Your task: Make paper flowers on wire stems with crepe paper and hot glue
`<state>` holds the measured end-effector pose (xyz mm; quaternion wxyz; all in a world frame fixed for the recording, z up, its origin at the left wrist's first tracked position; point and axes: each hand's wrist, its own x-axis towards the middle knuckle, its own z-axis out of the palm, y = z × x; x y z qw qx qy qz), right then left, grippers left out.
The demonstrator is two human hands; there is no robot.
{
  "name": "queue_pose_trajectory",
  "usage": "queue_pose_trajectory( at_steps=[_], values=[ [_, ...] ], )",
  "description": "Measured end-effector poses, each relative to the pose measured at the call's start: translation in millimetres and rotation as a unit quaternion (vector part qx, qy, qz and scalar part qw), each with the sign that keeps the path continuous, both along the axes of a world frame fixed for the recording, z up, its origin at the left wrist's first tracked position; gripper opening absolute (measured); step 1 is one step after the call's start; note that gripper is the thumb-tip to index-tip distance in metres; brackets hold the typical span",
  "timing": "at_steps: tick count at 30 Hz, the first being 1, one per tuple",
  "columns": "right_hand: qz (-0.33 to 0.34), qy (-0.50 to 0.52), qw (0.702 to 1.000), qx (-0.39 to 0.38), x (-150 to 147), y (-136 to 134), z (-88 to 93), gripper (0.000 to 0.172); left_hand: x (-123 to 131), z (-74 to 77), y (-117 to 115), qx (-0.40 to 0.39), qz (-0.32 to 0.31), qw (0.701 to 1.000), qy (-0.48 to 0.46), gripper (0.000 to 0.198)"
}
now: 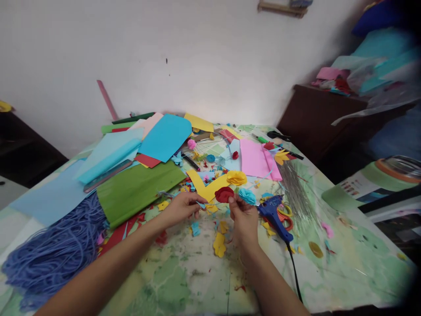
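Observation:
My right hand [244, 219] is closed, its thumb and fingers pinching a red paper flower [224, 194] by the edge. Right beside it are a light blue paper flower [247, 196] and, a little above, a yellow paper flower [237, 177]; whether these two are also gripped is hard to tell. My left hand [184, 206] pinches a thin light blue strip [200, 204], which seems to run toward the red flower. Behind the hands lies a piece of yellow paper [207, 188]. A blue glue gun [275, 217] rests just right of my right hand.
Blue cord [59, 245] is heaped at the left, near folded green paper [141, 191] and blue sheets [166, 136]. Pink paper [256, 158] and thin wires [297, 193] lie at the right. Scissors [285, 217] sit under the glue gun. A green tumbler [365, 184] stands at the right edge.

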<state>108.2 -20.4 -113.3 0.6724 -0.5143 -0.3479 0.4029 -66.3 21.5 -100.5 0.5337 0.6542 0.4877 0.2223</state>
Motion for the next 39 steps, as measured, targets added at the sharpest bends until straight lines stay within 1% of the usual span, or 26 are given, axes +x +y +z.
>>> queue_pose_trajectory(
  at_steps=[2, 5, 8, 11, 14, 16, 17, 19, 21, 23, 25, 27, 28, 29, 30, 32, 33, 35, 36, 37, 39],
  values=[
    [-0.002, -0.001, 1.000, -0.001, -0.7, -0.7, 0.9, 0.027, 1.3, -0.1, -0.2, 0.005, -0.006, 1.000, -0.011, 0.024],
    [-0.005, 0.004, 1.000, -0.007, -1.0, -1.3, 1.4, 0.027, 2.7, 0.9, -1.3, 0.038, -0.026, 0.999, -0.010, 0.019],
    [-0.016, 0.005, 1.000, -0.014, -0.2, -1.1, 0.8, 0.028, 0.2, 0.7, -0.3, 0.082, -0.035, 0.996, 0.004, 0.021],
    [-0.024, 0.007, 0.999, -0.020, 1.6, -0.2, 0.1, 0.028, -8.2, -1.4, 6.2, 0.147, -0.028, 0.988, 0.038, 0.023],
    [-0.034, 0.011, 0.999, -0.023, 4.2, 1.0, -0.3, 0.028, -21.1, -2.0, 16.4, 0.210, -0.014, 0.973, 0.091, 0.021],
    [-0.038, 0.012, 0.999, -0.022, 5.7, 1.7, -0.7, 0.029, -29.2, 0.3, 21.8, 0.233, -0.012, 0.965, 0.121, 0.022],
    [-0.039, 0.013, 0.999, -0.022, 6.2, 1.8, -1.1, 0.030, -32.2, 2.2, 23.0, 0.240, -0.020, 0.961, 0.134, 0.022],
    [-0.034, 0.019, 0.999, -0.030, 6.4, 1.6, -2.1, 0.031, -35.4, 7.0, 21.2, 0.245, -0.059, 0.954, 0.161, 0.022],
    [-0.028, 0.032, 0.998, -0.046, 5.7, 0.5, -3.3, 0.032, -35.2, 11.8, 14.8, 0.254, -0.105, 0.944, 0.183, 0.021],
    [-0.023, 0.049, 0.997, -0.055, 4.9, -0.9, -4.2, 0.032, -34.0, 15.2, 7.4, 0.279, -0.117, 0.935, 0.183, 0.022],
    [-0.018, 0.063, 0.996, -0.057, 4.5, -1.9, -4.3, 0.033, -36.2, 17.5, 3.5, 0.304, -0.104, 0.931, 0.176, 0.024],
    [-0.016, 0.070, 0.995, -0.063, 4.7, -2.7, -3.7, 0.033, -46.5, 19.8, 5.1, 0.330, -0.066, 0.925, 0.174, 0.026],
    [-0.015, 0.074, 0.995, -0.064, 4.8, -3.1, -3.2, 0.032, -55.6, 21.2, 7.7, 0.344, -0.031, 0.921, 0.179, 0.027],
    [-0.011, 0.076, 0.995, -0.064, 5.0, -3.5, -2.7, 0.032, -67.5, 22.7, 11.4, 0.357, 0.017, 0.914, 0.189, 0.027],
    [-0.007, 0.076, 0.995, -0.064, 5.2, -3.9, -2.2, 0.031, -82.2, 24.3, 15.6, 0.371, 0.078, 0.903, 0.205, 0.028],
    [-0.003, 0.074, 0.995, -0.062, 5.1, -4.7, -1.1, 0.031, -118.8, 27.3, 25.1, 0.380, 0.203, 0.864, 0.262, 0.029],
    [-0.004, 0.074, 0.995, -0.061, 4.9, -5.0, -0.3, 0.031, -139.6, 28.4, 29.9, 0.386, 0.263, 0.835, 0.290, 0.031],
    [-0.012, 0.085, 0.994, -0.062, 4.0, -5.2, 1.6, 0.033, -183.3, 29.5, 38.8, 0.374, 0.355, 0.786, 0.342, 0.038],
    [-0.016, 0.095, 0.993, -0.065, 3.4, -5.3, 2.7, 0.035, -204.6, 29.3, 42.9, 0.346, 0.393, 0.771, 0.362, 0.043],
    [-0.019, 0.105, 0.992, -0.070, 2.8, -5.3, 3.7, 0.036, -224.5, 28.6, 46.7, 0.304, 0.418, 0.769, 0.375, 0.048],
    [-0.026, 0.119, 0.989, -0.081, 2.3, -5.4, 4.5, 0.038, -257.7, 25.0, 53.3, 0.255, 0.420, 0.785, 0.376, 0.055]
  ],
)
